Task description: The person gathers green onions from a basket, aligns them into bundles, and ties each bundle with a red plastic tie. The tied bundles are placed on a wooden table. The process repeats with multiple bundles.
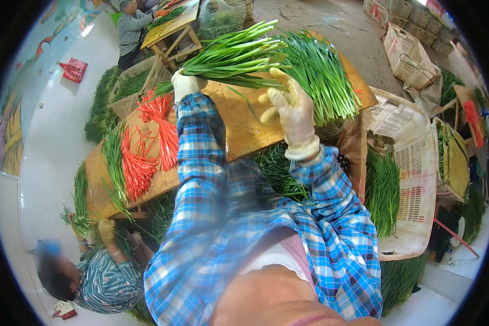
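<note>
In my gloved left hand [186, 84] is a bunch of green garlic chives [236, 57], gripped by its leafy part and raised over the wooden table [244, 122]. The pale stem ends point to the right. My gloved right hand [291, 110] is close to those stem ends, its fingers spread and holding nothing; whether a fingertip touches a stem is hard to tell. Just beyond it, a large pile of chives [322, 77] lies on the table's right end. Left of my left forearm rest two bundles of red ties, one nearer [136, 167] and one farther [163, 134].
A white plastic crate [411, 228] with chives [381, 191] stands at my right. At lower left a co-worker [102, 277] holds a small bunch; another person [132, 32] sits at a far table [171, 24]. More chives [281, 171] lie below the table edge.
</note>
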